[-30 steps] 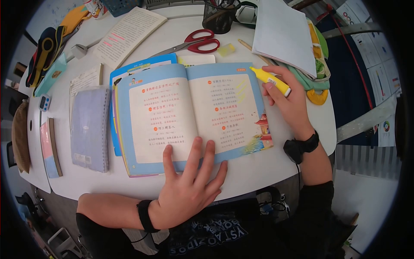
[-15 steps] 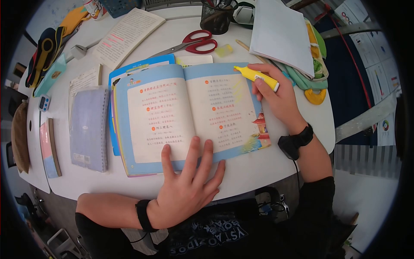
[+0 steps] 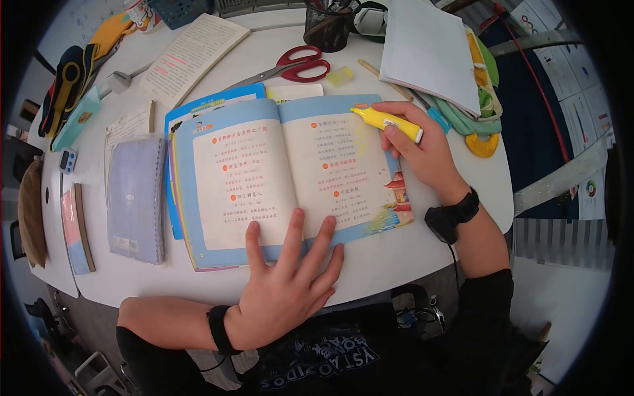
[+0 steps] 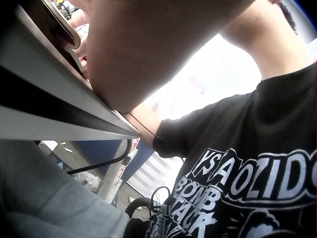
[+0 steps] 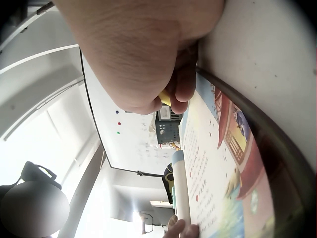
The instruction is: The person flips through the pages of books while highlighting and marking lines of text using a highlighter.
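An open book with blue page borders and printed verses lies on the table. My left hand rests with spread fingers on its lower edge, near the spine. Between thumb and fingers, my right hand pinches a yellow highlighter. Its tip is at the blue top border of the right page, near a small red label. Pale yellow marks run beside the upper verse there. In the right wrist view the right hand hides most of the highlighter. The left wrist view shows mainly forearm and shirt.
Red-handled scissors, a yellow eraser-like block and a mesh pen holder lie beyond the book. White paper sits on a green case at the right. A lavender notebook and a small timer are at the left.
My right hand has carried the highlighter left, from beyond the right page's corner onto its top border. The left hand stays on the book, one finger shifting slightly.
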Demonstrator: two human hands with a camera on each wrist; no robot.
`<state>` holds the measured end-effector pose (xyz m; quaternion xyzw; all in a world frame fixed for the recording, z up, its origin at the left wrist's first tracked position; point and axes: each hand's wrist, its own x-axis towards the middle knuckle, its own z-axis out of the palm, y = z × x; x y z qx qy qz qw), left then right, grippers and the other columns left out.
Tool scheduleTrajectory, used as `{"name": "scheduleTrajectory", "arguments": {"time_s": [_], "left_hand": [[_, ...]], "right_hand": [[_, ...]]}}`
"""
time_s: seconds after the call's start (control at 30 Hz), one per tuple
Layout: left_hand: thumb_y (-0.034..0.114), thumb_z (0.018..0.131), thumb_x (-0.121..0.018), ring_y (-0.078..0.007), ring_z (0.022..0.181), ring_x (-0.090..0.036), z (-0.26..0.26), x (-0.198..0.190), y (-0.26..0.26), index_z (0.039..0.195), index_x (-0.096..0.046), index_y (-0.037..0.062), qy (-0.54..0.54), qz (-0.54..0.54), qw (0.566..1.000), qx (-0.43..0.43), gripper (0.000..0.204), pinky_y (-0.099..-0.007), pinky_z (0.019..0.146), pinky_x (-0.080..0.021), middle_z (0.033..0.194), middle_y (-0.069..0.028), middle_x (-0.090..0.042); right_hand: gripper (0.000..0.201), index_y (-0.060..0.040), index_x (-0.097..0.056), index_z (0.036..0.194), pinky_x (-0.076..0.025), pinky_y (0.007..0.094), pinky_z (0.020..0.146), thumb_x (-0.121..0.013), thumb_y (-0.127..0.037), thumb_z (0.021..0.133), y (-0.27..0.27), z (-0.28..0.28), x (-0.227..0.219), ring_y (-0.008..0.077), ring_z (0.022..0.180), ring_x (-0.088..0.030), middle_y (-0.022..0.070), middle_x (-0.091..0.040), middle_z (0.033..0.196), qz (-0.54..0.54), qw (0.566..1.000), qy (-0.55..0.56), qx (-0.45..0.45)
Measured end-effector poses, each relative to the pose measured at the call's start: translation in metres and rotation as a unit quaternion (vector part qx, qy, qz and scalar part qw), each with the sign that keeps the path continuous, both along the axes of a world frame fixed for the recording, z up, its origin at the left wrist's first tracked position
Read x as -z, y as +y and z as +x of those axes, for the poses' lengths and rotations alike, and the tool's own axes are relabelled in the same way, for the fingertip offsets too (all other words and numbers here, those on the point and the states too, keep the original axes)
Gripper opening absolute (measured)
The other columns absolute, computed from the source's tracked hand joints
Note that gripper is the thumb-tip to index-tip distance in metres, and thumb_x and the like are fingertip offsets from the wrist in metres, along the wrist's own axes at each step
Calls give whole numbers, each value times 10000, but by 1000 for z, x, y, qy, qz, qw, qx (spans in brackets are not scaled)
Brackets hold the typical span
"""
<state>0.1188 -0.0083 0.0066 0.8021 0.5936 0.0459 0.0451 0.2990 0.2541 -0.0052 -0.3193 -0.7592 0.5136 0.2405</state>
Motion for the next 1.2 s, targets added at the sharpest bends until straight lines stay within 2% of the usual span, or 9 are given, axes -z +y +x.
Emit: {"name": "scheduleTrajectory", "arguments": {"time_s": [0.6, 0.67, 0.7, 0.77, 0.97, 1.2], "left_hand": [[488, 811, -772, -504, 1484, -334, 1, 2, -1, 1345, -636, 203, 3, 9, 1000, -3, 620, -844, 1006, -285, 1651, -145, -398], [487, 810, -773, -504, 1484, -335, 1, 1, -1, 1345, -637, 203, 4, 12, 1000, -2, 621, -843, 1004, -288, 1651, -145, -398], [486, 808, -775, -503, 1484, -335, 1, 0, 0, 1344, -638, 203, 5, 9, 1000, -2, 621, -843, 1003, -290, 1650, -145, -398], [484, 806, -777, -503, 1484, -335, 1, -1, 1, 1343, -639, 203, 7, 8, 1000, 0, 622, -842, 1002, -292, 1650, -145, -398], [480, 802, -779, -503, 1484, -340, 0, 0, 0, 1339, -642, 199, -1, 4, 1000, -2, 621, -842, 1002, -288, 1646, -148, -404], [480, 790, -782, -500, 1479, -352, 0, -1, 0, 1337, -642, 198, 1, 16, 1000, -2, 632, -839, 1002, -289, 1640, -148, -415]], "right_hand": [[308, -36, -650, 1336, -490, 215, 716, -601, -96, 1038, -1, 0, -4, 58, 804, -597, 25, -677, 1030, -15, 1000, -11, 9], [303, -32, -656, 1321, -487, 217, 713, -600, -77, 1027, 1, 4, -3, 54, 796, -588, 19, -671, 1022, 19, 998, -34, -43], [303, -32, -656, 1321, -487, 217, 713, -600, -77, 1027, 2, 6, -4, 54, 796, -588, 19, -671, 1022, 20, 998, -34, -42], [298, -24, -659, 1311, -485, 219, 717, -596, -71, 1024, 4, 10, -6, 54, 800, -586, 17, -670, 994, -12, 996, -35, -79], [292, -15, -654, 1316, -483, 215, 725, -589, -89, 1041, 1, 3, -5, 53, 797, -582, 13, -657, 979, -21, 1000, 6, 14], [298, -18, -648, 1328, -478, 209, 741, -590, -111, 1052, 2, 3, -2, 48, 813, -579, 13, -652, 996, -10, 1000, 12, 13]]}}
